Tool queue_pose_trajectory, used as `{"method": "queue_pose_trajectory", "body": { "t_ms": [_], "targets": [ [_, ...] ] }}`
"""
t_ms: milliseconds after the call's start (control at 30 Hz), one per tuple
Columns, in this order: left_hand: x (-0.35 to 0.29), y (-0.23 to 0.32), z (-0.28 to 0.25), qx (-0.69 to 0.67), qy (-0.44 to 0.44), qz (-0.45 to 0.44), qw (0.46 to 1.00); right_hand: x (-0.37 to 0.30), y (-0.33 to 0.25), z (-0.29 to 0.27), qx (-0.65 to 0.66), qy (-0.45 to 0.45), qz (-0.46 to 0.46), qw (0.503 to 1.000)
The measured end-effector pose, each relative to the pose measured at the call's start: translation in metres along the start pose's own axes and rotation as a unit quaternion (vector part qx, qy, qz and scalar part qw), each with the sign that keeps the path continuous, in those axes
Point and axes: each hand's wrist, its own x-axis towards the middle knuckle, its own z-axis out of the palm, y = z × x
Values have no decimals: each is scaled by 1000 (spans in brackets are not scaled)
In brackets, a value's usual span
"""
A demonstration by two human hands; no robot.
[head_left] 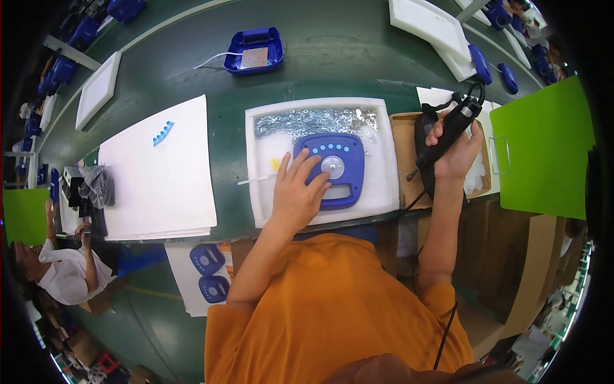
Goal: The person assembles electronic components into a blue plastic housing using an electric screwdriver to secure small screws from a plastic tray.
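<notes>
A blue plastic cover [348, 167] lies in a white foam tray [257, 198]. It has a row of light-blue dots, a round clear disc [332, 167] in the middle and a handle slot along its near edge. My left hand [297, 190] rests on the cover's left part, fingers spread out flat, touching near the disc. To the right of the tray, my right hand [456, 153] is wrapped around a black electric screwdriver [448, 137], held tilted over a brown cardboard box [407, 168]. Small shiny metal nuts or washers [294, 120] fill the far part of the tray.
A blue housing [279, 48] with a white cable sits on the far belt. White boards [160, 185] lie to the left, bearing a blue strip [163, 133]. A green panel [542, 150] stands at right. Two blue covers [213, 289] lie lower left. Another person [70, 272] works at far left.
</notes>
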Motion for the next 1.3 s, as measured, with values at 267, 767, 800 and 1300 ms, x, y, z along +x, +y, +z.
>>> {"method": "queue_pose_trajectory", "body": {
  "t_ms": [267,767,800,1300],
  "targets": [
    [5,4,-5,14,-19,-1,1000,13,23,-4,-144,50,69,986],
    [3,3,-3,-8,-4,0,1000,44,66,-4,-799,-9,-12,601],
    [3,2,-3,-10,-2,3,1000,37,64,5,-818,-9,-16,575],
    [-1,-3,1,-19,11,2,1000,-53,114,86,-637,-288,-251,670]
  ]
}}
